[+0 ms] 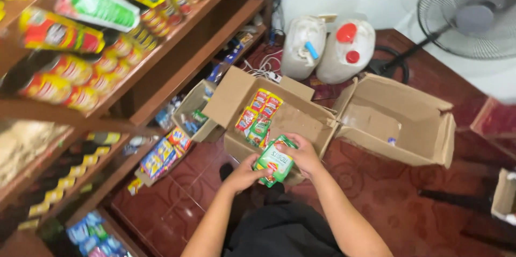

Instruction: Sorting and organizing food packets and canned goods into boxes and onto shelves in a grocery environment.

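- The left hand (243, 175) grips the near left end of a stack of green sachets (273, 161), fingers curled under it and thumb on top.
- The right hand (302, 153) is clamped on the far right side of the same stack, fingers wrapped over its upper edge.
- The stack sits between the two hands, held above the near rim of an open cardboard box (301, 120) (the middle one of three on the floor).
- Inside that box, along its left wall, lie more packets (259, 113) in red, yellow and green; the rest of its floor is bare cardboard.
- Just left of it stands a smaller open box (194, 107) with a few green and blue items inside, too small to tell apart.
- To the right lies a bigger carton (398, 120), tipped on its side with flaps spread.
- Beyond the boxes, against the far wall, stand two pale plastic jugs (328, 47), one with a red cap.
- At the far right is a pedestal fan (473, 12).
- Wooden shelves (177, 47) run along the left, stocked with bright packets and bottles, blurred at the near end.
- The floor (376, 181) is dark red tile.
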